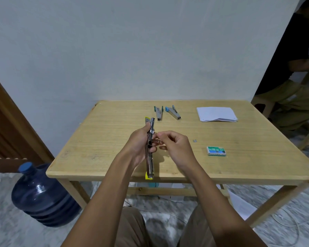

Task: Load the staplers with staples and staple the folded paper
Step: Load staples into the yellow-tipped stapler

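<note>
My left hand grips a yellow stapler, swung fully open so its metal track runs lengthwise above the wooden table. My right hand pinches a small strip of staples right beside the stapler's middle. Two more staplers lie open at the back: a green one and a blue one. The folded white paper rests at the back right. A green staple box sits to the right of my hands, with a loose bit of staples near it.
A large blue water bottle stands on the floor left of the table. Another person sits on a stool at the far right, past the table's corner. A wall runs close behind the table. Papers lie on the floor underneath.
</note>
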Available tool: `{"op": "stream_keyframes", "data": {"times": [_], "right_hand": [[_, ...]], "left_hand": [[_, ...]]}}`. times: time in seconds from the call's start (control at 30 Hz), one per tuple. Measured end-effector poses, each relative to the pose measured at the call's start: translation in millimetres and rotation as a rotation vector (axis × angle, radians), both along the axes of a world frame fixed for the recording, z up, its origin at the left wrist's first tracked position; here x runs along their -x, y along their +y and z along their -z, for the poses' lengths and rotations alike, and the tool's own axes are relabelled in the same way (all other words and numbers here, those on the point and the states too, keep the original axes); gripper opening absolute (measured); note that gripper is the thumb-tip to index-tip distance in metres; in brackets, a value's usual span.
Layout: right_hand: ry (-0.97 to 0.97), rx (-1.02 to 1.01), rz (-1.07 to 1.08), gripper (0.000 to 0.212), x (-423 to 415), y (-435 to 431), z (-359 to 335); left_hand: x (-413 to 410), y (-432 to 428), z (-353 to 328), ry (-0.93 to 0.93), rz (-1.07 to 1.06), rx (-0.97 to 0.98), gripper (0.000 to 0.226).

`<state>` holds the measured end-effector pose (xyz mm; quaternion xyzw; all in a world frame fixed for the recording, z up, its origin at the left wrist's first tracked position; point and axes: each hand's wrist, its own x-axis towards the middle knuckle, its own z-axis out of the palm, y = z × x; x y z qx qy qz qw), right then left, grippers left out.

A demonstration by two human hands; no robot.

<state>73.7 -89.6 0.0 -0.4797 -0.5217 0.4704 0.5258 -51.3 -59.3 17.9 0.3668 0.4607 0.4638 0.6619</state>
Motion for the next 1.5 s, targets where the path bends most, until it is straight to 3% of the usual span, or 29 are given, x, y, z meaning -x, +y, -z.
{"op": "stream_keyframes", "data": {"times": [0.07, 0.17, 0.33, 0.4, 0.47, 0.53, 0.7, 0.9, 1.13, 1.2, 1.3, 1.37, 1.5], "right_hand": [[-0.02, -0.019, 0.002, 0.004, -2, 0, 1], [-0.109, -0.049, -0.021, 0.011, -4, -2, 2], [-0.065, -0.062, -0.02, 0.016, -3, -1, -1], [0.171, 0.024, -0.008, 0.014, -1, 1, -5], [0.571, 0.174, 0.02, 0.017, 3, 4, -7], [0.873, 0.355, 0.027, 0.026, 9, 7, -5], [1.175, 0.586, 0.07, 0.033, 19, 11, -5], [1.343, 0.656, 0.164, 0.03, 24, 13, -4], [1.241, 0.635, 0.209, 0.033, 21, 3, -13], [1.255, 0.617, 0.221, 0.033, 22, 3, -12], [1.367, 0.584, 0.236, 0.032, 22, 8, -4], [1.406, 0.542, 0.205, 0.032, 21, 10, 1], [1.292, 0.446, 0.113, 0.024, 14, 7, 4]], "left_hand": [[2, 2, -1, 0.018, 0.002, -0.017, 0.04], [4, 5, -2, 0.075, -0.009, -0.019, 0.042], [0, 2, -6, 0.07, 0.003, -0.03, 0.039], [0, 3, -8, 0.106, 0.027, -0.053, 0.037], [-1, 3, -10, 0.166, 0.056, -0.086, 0.035], [-6, 2, -13, 0.352, 0.076, -0.159, 0.036], [-18, 8, -14, 0.907, 0.16, -0.388, 0.037], [-30, 7, -23, 1.333, 0.213, -0.518, 0.028], [-32, 6, -8, 1.575, 0.277, -0.766, 0.026], [-30, 9, -6, 1.494, 0.324, -0.735, 0.027], [-26, 13, -10, 1.014, 0.308, -0.535, 0.032], [-21, 14, -15, 0.81, 0.248, -0.396, 0.036], [-11, 18, -21, 0.494, 0.228, -0.161, 0.033]]}}
